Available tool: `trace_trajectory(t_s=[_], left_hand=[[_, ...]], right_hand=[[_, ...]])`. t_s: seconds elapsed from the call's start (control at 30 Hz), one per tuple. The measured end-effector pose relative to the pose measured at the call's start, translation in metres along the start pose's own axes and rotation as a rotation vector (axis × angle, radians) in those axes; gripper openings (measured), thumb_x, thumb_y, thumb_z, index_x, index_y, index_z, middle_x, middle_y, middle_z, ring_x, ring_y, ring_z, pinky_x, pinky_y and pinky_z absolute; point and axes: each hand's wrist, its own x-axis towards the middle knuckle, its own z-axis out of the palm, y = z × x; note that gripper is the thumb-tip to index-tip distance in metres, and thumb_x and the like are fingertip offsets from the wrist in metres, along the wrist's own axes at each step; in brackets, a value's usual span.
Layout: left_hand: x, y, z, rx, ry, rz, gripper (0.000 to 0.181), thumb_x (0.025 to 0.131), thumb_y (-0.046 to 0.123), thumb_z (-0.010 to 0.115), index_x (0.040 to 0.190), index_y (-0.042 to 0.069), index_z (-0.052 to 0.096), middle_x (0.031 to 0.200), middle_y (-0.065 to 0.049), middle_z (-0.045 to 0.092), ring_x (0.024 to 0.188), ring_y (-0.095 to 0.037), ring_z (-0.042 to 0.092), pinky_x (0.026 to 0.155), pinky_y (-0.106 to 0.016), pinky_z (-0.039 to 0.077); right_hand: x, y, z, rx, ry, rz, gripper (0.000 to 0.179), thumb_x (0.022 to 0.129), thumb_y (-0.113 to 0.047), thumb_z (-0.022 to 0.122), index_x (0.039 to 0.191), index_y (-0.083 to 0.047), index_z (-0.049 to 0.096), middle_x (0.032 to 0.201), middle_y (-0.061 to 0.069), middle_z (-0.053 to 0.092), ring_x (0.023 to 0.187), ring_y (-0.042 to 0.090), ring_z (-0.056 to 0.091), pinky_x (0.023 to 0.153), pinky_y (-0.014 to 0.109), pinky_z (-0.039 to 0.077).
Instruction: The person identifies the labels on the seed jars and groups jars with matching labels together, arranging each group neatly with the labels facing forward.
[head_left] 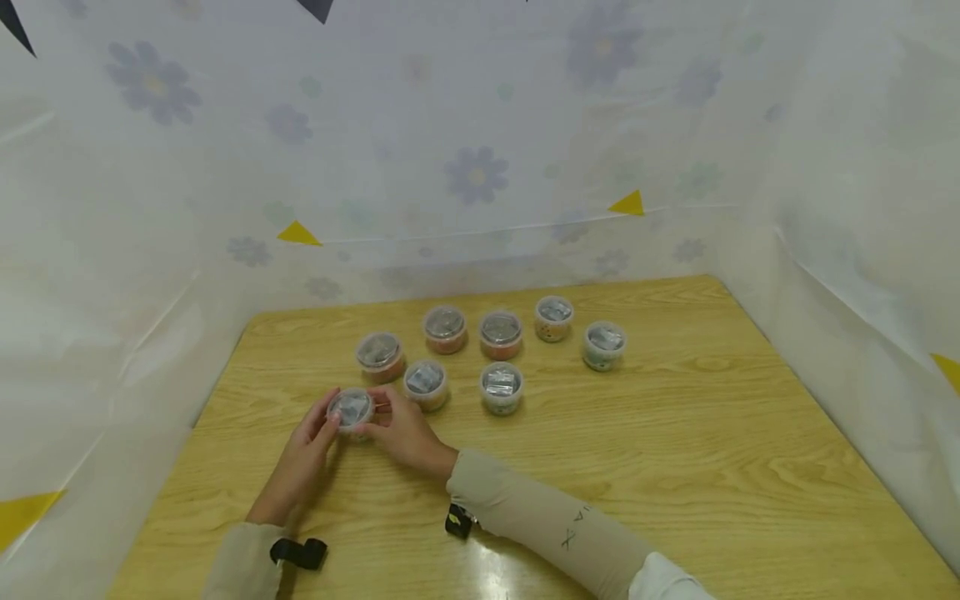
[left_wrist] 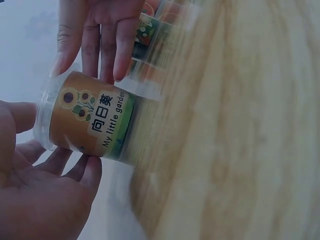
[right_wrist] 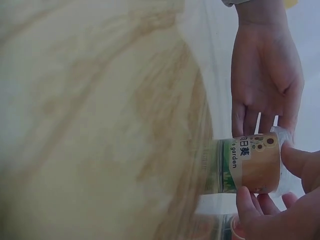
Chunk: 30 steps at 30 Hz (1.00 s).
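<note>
A small clear plastic tub [head_left: 352, 408] stands near the left of the group, with a silvery packet under its lid. Its brown and green label [left_wrist: 82, 117] shows sunflowers and the words "My little garden". From the left, my left hand [head_left: 303, 450] holds the tub, thumb by the lid. My right hand [head_left: 408, 435] grips the opposite side, its thumb near the rim in the right wrist view. Just right of the right hand's fingertips is another tub with a silvery packet [head_left: 425, 383]. A tub with reddish contents [head_left: 380, 357] stands behind them.
More lidded tubs stand on the wooden table [head_left: 675, 450]: two reddish ones [head_left: 445, 329] at the back, a spotted one [head_left: 553, 318], a greenish one [head_left: 603, 346] at the right and one in front [head_left: 501, 387]. A flowered plastic sheet [head_left: 480, 225] surrounds the table.
</note>
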Motion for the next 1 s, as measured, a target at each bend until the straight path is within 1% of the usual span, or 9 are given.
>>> trace_trajectory(t_s=[0.2,0.3,0.43,0.53,0.63,0.7,0.8,0.9,1.0], left_hand=[[0.0,0.0,-0.003,0.014,-0.015,0.018,0.057,0.101,0.033,0.039,0.148,0.006,0.021,0.148,-0.015,0.025,0.133,-0.029,0.024,0.09,-0.006,0.033],[0.0,0.0,-0.004,0.027,-0.02,0.026,0.057,0.101,0.033,0.039,0.148,0.006,0.02,0.148,-0.015,0.025,0.133,-0.03,0.025,0.09,-0.007,0.033],[0.0,0.002,-0.006,0.066,0.024,0.065,0.055,0.101,0.032,0.039,0.147,0.006,0.023,0.147,-0.015,0.027,0.132,-0.031,0.027,0.09,-0.006,0.032],[0.0,0.009,-0.004,0.092,0.084,0.122,0.051,0.101,0.03,0.039,0.145,0.006,0.028,0.145,-0.017,0.031,0.131,-0.031,0.03,0.091,-0.006,0.032],[-0.003,0.029,0.004,0.116,0.128,0.181,0.048,0.101,0.025,0.041,0.143,0.005,0.032,0.143,-0.017,0.034,0.129,-0.033,0.032,0.092,-0.007,0.033],[-0.006,0.048,0.012,0.139,0.156,0.243,0.044,0.101,0.018,0.042,0.14,0.0,0.035,0.141,-0.019,0.036,0.127,-0.035,0.034,0.094,-0.008,0.033],[-0.009,0.078,0.028,0.164,0.166,0.35,0.039,0.099,0.006,0.042,0.136,-0.007,0.037,0.137,-0.022,0.039,0.125,-0.037,0.035,0.098,-0.014,0.033],[-0.007,0.099,0.044,0.142,0.13,0.437,0.037,0.098,0.0,0.042,0.133,-0.01,0.039,0.135,-0.023,0.04,0.124,-0.038,0.036,0.101,-0.02,0.034],[-0.001,0.114,0.061,0.12,0.082,0.465,0.037,0.097,-0.001,0.042,0.133,-0.01,0.04,0.134,-0.021,0.042,0.124,-0.036,0.038,0.102,-0.028,0.035]], right_hand=[[0.0,0.0,0.0,-0.018,-0.009,0.004,0.054,0.083,-0.012,0.07,0.129,-0.003,0.045,0.117,0.011,0.055,0.103,0.016,0.057,0.084,0.021,0.048],[-0.001,-0.002,-0.002,-0.076,-0.027,0.008,0.056,0.084,-0.017,0.069,0.132,-0.005,0.043,0.119,0.011,0.055,0.107,0.017,0.055,0.085,0.025,0.049],[-0.008,-0.006,-0.008,-0.182,-0.083,0.017,0.064,0.086,-0.024,0.068,0.14,-0.01,0.036,0.129,0.011,0.05,0.116,0.022,0.051,0.088,0.028,0.047],[-0.02,-0.01,-0.018,-0.217,-0.141,0.049,0.07,0.088,-0.025,0.066,0.145,-0.014,0.027,0.137,0.012,0.043,0.12,0.024,0.047,0.092,0.028,0.044],[-0.036,-0.019,-0.034,-0.211,-0.194,0.074,0.069,0.09,-0.023,0.063,0.146,-0.014,0.023,0.139,0.012,0.039,0.12,0.023,0.047,0.094,0.026,0.042],[-0.047,-0.028,-0.047,-0.204,-0.222,0.076,0.063,0.092,-0.024,0.061,0.145,-0.014,0.028,0.139,0.009,0.041,0.117,0.02,0.049,0.092,0.025,0.043],[-0.061,-0.045,-0.069,-0.179,-0.23,0.043,0.048,0.093,-0.02,0.059,0.137,-0.009,0.043,0.132,0.009,0.049,0.111,0.019,0.054,0.091,0.026,0.044],[-0.068,-0.053,-0.094,-0.185,-0.21,-0.002,0.034,0.093,-0.016,0.059,0.125,-0.006,0.055,0.121,0.005,0.058,0.105,0.015,0.057,0.091,0.025,0.045],[-0.071,-0.057,-0.125,-0.201,-0.169,-0.036,0.026,0.092,-0.011,0.059,0.118,-0.006,0.06,0.112,0.003,0.062,0.101,0.014,0.059,0.087,0.025,0.047]])
